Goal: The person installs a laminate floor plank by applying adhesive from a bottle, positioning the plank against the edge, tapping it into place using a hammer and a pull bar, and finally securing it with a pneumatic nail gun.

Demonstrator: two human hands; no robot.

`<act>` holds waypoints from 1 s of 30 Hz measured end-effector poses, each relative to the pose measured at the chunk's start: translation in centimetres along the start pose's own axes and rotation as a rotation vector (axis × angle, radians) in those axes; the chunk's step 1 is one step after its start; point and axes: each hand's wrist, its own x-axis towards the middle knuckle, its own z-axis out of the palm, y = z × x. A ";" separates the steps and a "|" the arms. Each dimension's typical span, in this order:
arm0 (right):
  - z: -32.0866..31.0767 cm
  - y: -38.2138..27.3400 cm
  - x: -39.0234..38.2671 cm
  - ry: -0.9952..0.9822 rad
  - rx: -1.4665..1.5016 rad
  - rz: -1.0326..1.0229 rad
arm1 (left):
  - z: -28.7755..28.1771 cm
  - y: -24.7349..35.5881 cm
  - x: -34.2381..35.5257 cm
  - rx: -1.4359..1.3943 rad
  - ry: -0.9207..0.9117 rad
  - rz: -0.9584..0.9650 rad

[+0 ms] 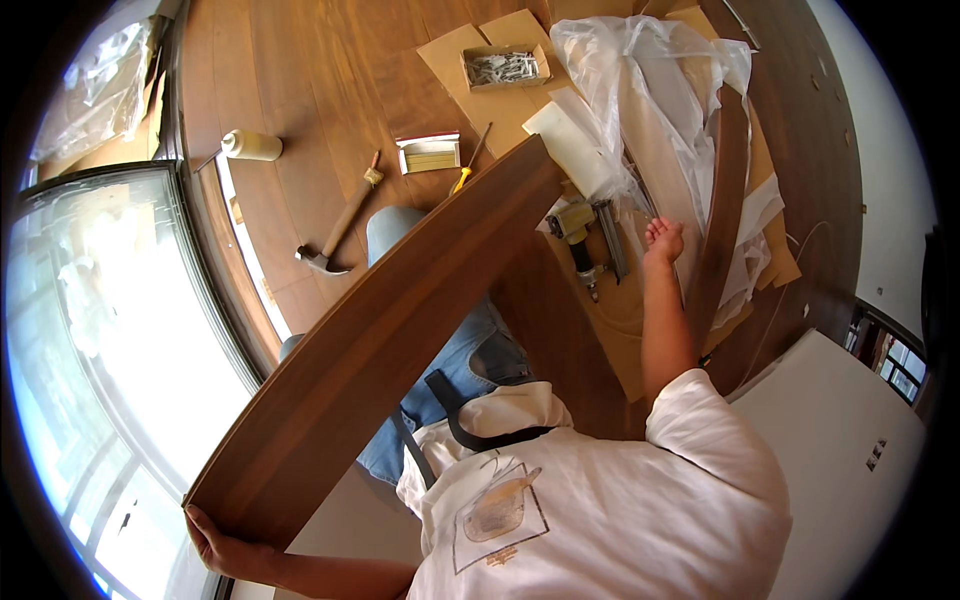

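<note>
Long, flat reddish-brown wooden plank slants diagonally from lower left to upper centre. Crumpled translucent plastic sheeting lies loose, upper right.

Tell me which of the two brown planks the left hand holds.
The wide plank slanting across the jeans, its lower end in the left hand; the other plank lies beside the right hand, near plastic sheeting.

Smooth wooden plank, crinkled glossy plastic sheeting.
</note>
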 end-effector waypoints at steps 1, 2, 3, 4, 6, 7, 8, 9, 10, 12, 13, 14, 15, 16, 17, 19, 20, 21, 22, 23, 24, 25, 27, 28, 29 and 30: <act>0.4 1.3 -1.6 -0.051 -0.074 -0.043 | -0.3 -0.6 0.0 -0.014 -0.005 -0.013; 2.1 2.7 -5.8 -0.187 -0.163 0.011 | -1.0 -1.4 0.0 -0.022 0.006 -0.026; 4.9 3.9 -12.0 -0.349 -0.255 0.082 | -2.1 -1.6 -0.1 -0.016 0.005 -0.004; 6.5 4.4 -16.4 -0.505 -0.354 0.203 | -2.7 -1.3 0.0 -0.016 0.007 0.018; 8.2 5.0 -22.6 -0.665 -0.343 0.495 | -1.9 -1.4 -0.1 -0.028 -0.006 0.048; 8.8 5.7 -24.4 -0.702 -0.245 0.534 | -1.1 -1.2 -0.4 -0.041 0.001 0.029; 9.8 6.2 -25.5 -0.741 -0.148 0.578 | -0.7 -0.6 -0.7 -0.055 0.010 0.012; 10.8 6.8 -26.0 -0.825 -0.021 0.657 | -0.9 -0.3 -0.6 -0.074 -0.005 0.048; 11.3 7.8 -25.8 -0.895 0.105 0.738 | -0.6 0.1 -0.7 -0.056 0.015 0.088; 12.4 8.5 -26.2 -0.927 0.219 0.813 | -0.8 -0.1 -0.6 -0.125 0.007 0.120; 13.1 8.5 -26.9 -0.902 0.207 0.802 | -1.3 0.6 -1.0 -0.119 0.050 0.119; 13.6 8.7 -27.7 -0.875 0.199 0.789 | -2.2 1.5 -1.1 -0.112 0.090 0.121; 13.9 8.1 -27.8 -0.973 0.239 0.770 | -3.0 1.8 -0.9 -0.128 0.117 0.107; 15.0 7.4 -28.2 -1.023 0.277 0.760 | -4.1 2.2 -0.9 -0.132 0.149 0.090; 16.1 6.4 -28.4 -1.070 0.320 0.749 | -5.0 2.1 -0.9 -0.139 0.178 0.076; 18.4 3.1 -28.7 -1.118 0.422 0.722 | -5.7 0.5 0.3 -0.254 0.172 0.091; 20.0 0.9 -28.8 -1.145 0.469 0.647 | -5.6 -0.7 1.0 -0.316 0.165 0.101; 21.7 -1.5 -29.8 -1.169 0.511 0.580 | -5.3 -1.2 1.4 -0.335 0.167 0.124; 23.4 -4.1 -32.4 -1.182 0.535 0.513 | -5.7 -2.3 2.2 -0.365 0.150 0.109; 24.9 -6.1 -32.3 -1.400 0.604 0.484 | -5.4 -3.4 2.8 -0.431 0.114 0.079; 26.1 -8.0 -33.6 -1.437 0.612 0.394 | -4.6 -4.5 3.4 -0.497 0.072 0.046; 26.9 -9.5 -37.2 -1.461 0.554 0.333 | -3.8 -5.6 4.1 -0.527 0.060 0.022; 28.9 -9.7 -40.4 -1.494 0.431 0.280 | -1.4 -8.1 5.6 -0.555 0.054 -0.065; 30.5 -9.3 -39.5 -1.496 0.355 0.274 | 0.9 -9.5 6.1 -0.560 0.035 -0.124; 31.8 -9.3 -39.6 -1.502 0.287 0.272 | 2.9 -10.9 6.9 -0.512 0.011 -0.121; 32.6 -9.2 -41.2 -1.455 0.252 0.197 | 4.3 -12.6 7.8 -0.455 -0.004 -0.108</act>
